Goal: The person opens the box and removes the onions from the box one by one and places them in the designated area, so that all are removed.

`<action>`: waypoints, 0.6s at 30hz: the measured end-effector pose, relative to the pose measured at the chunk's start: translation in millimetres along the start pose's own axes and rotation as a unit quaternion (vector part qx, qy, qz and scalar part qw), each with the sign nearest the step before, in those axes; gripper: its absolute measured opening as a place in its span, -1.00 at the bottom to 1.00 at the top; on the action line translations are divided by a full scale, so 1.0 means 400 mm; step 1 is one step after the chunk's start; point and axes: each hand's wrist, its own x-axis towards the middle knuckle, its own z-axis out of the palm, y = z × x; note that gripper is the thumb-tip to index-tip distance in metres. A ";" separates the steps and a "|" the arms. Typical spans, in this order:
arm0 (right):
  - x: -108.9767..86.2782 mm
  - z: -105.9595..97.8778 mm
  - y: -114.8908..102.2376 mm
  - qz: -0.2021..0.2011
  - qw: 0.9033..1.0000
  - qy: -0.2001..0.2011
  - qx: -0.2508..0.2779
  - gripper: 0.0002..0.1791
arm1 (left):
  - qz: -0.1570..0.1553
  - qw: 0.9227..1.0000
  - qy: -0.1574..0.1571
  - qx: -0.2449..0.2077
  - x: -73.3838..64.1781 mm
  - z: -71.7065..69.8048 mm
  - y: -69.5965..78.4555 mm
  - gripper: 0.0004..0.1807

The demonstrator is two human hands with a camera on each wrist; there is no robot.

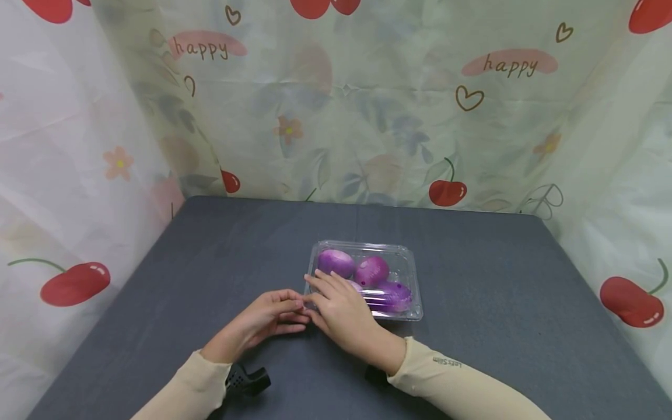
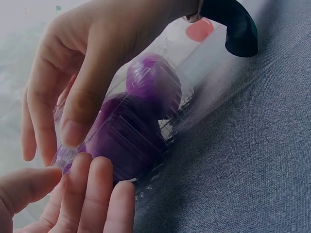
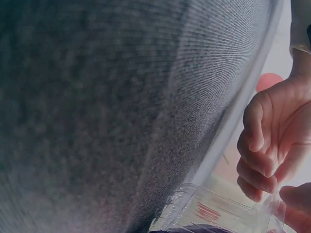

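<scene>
A clear plastic box (image 1: 404, 251) with a lid holds several purple, rounded, onion-like vegetables (image 1: 372, 270). At its near left corner, my left hand (image 1: 275, 319) pinches the plastic between thumb and fingertips, the other fingers extended. My right hand (image 1: 343, 318) lies over the left part of the box, its thumb (image 2: 75, 131) at that same corner and its fingers across the lid, partly hiding the vegetables. Both hands' fingertips meet at the corner. From the right wrist, the box's clear edge (image 3: 209, 206) shows beneath the left hand (image 3: 272, 145).
The box stands on a dark grey cloth-covered table (image 1: 236, 251). A printed curtain (image 1: 346, 116) with cherries and hearts hangs behind and along both sides. A black wrist device (image 1: 249, 380) sits under the left wrist.
</scene>
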 end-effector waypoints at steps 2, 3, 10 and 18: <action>0.000 0.001 0.000 0.001 1.000 0.001 -0.001 -0.73 | 0.000 1.000 -0.002 -0.002 0.001 0.000 -0.001 -0.93; 0.001 0.001 0.000 0.001 1.000 0.001 -0.002 -0.73 | 0.000 1.000 -0.003 -0.003 0.002 0.001 -0.001 -0.94; 0.003 0.002 -0.001 0.002 1.000 0.005 -0.001 -0.76 | -0.004 1.000 -0.007 -0.007 0.003 -0.003 -0.001 -0.94; 0.004 0.003 -0.002 0.007 1.000 0.010 0.009 -0.80 | -0.011 1.000 -0.015 -0.011 0.003 -0.006 0.002 -0.92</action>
